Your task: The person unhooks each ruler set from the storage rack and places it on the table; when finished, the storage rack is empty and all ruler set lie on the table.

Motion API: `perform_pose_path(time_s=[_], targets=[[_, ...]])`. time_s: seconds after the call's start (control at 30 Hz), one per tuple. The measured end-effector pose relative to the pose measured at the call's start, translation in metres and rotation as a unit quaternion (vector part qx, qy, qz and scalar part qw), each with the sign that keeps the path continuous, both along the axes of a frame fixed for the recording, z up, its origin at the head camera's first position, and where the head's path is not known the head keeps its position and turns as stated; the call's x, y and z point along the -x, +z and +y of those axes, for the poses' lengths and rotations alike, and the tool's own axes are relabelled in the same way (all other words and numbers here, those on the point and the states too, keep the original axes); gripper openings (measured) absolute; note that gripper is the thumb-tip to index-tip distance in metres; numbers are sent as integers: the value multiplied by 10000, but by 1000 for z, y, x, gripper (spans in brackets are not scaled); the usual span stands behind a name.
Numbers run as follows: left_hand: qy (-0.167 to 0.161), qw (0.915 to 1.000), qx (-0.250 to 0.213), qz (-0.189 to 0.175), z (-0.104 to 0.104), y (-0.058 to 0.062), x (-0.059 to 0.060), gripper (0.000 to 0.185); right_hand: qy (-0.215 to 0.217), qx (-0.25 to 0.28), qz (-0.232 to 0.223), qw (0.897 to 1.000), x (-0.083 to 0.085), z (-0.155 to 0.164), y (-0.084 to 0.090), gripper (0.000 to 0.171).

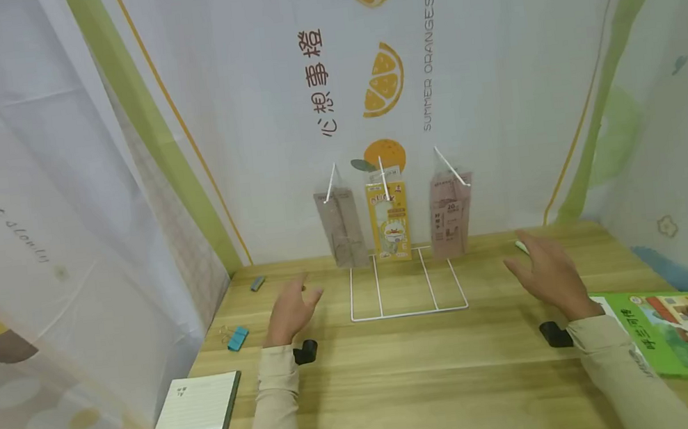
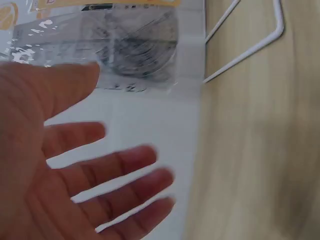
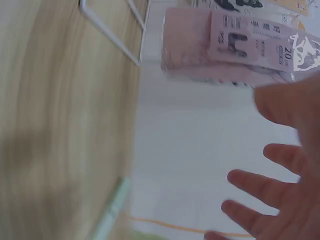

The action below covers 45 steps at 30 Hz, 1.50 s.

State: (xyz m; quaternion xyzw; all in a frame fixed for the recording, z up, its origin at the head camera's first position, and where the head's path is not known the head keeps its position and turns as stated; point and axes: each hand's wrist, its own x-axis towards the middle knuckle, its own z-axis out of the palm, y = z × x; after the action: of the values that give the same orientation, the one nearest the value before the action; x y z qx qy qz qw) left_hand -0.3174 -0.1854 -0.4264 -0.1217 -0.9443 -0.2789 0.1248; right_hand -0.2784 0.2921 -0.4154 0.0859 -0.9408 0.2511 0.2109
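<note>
- My left hand (image 1: 291, 312) is held to the left of the rack (image 1: 410, 314), thumb and fingers apart.
- My right hand (image 1: 548, 275) is on the other side, also with thumb and fingers spread; a strip of wood lies between it and the rack.
- The rack stands near the table's (image 1: 400, 390) far edge, between my hands, its base lying flat before the curtain (image 1: 258, 112).
- From its prongs hang a grey packet (image 1: 346, 235) on the left, a yellow packet (image 1: 390, 223) in the middle and a pink packet (image 1: 450, 221) on the right, with gaps between them.
- Along the left edge lie a grey clip (image 1: 257, 284), a blue clip (image 1: 238, 338) and, nearer me, a notebook (image 1: 189, 419); a book (image 1: 684, 336) lies beyond my right cuff.
- A green stick (image 3: 112, 207) lies near my right hand.
- The pink packet shows "20"; the yellow packet's lettering is partly hidden by a prong, and the grey packet's is too faint to read.
- "Gambit" is upside down on the notebook, 呼兰河传 runs down the book, and "SUMMER ORANGES" and 心想事橙 run along the curtain.
- The rack is thin white wire, the packets glossy, flat and oblong, the table grained wood, the curtain cloth printed with oranges.
</note>
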Motion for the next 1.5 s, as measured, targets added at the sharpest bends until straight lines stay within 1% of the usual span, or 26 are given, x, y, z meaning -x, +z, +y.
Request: perform_pose_path(time_s=[0.07,0.13,0.23,0.33,0.37,0.4,0.43,0.5,0.6,0.7,0.77,0.83,0.97,1.13,1.27,1.43,1.5], targets=[[-293,9969,-539,-485,5,-10,4,49,100,431,122,9989,5,-5,-2,53],[-551,9894,-973,-931,10,-20,8,44,97,889,112,9959,10,-10,-4,44],[-846,9751,-1473,-1429,19,-37,12,39,-9,1387,111,9903,20,-20,-6,35],[-1010,9614,-1889,-1729,28,-50,15,37,-128,1734,78,9847,32,-30,-7,32],[-1044,9586,-1960,-1783,30,-54,16,38,-151,1833,63,9829,37,-33,-7,32],[-1081,9577,-1969,-1799,33,-57,17,40,-146,1949,42,9807,41,-36,-7,32],[-1093,9587,-1926,-1784,35,-60,17,43,-110,2091,-9,9778,45,-39,-7,33],[-1055,9635,-1750,-1730,39,-65,17,50,16,2371,-123,9714,53,-43,-6,34],[-839,9748,-1303,-1605,43,-72,15,58,389,2712,-289,9613,63,-47,-1,41],[-631,9838,-916,-1408,47,-76,14,60,691,3010,-457,9500,69,-47,7,48],[-536,9874,-755,-1283,50,-77,13,59,825,3231,-549,9412,72,-47,13,52],[-443,9899,-653,-1176,54,-77,13,57,939,3342,-597,9359,74,-48,19,54],[-263,9925,-479,-1093,59,-76,14,56,1063,3393,-547,9330,76,-49,26,55],[-88,9940,-361,-1028,60,-75,12,56,1086,3416,-357,9329,78,-53,27,49],[-28,9943,-392,-988,59,-75,13,56,1137,3412,-199,9329,78,-55,27,48],[-17,9941,-392,-1015,57,-73,14,57,1131,3268,52,9383,77,-54,24,45],[-9,9937,-394,-1049,56,-73,14,57,1183,3237,200,9385,76,-54,22,43]])
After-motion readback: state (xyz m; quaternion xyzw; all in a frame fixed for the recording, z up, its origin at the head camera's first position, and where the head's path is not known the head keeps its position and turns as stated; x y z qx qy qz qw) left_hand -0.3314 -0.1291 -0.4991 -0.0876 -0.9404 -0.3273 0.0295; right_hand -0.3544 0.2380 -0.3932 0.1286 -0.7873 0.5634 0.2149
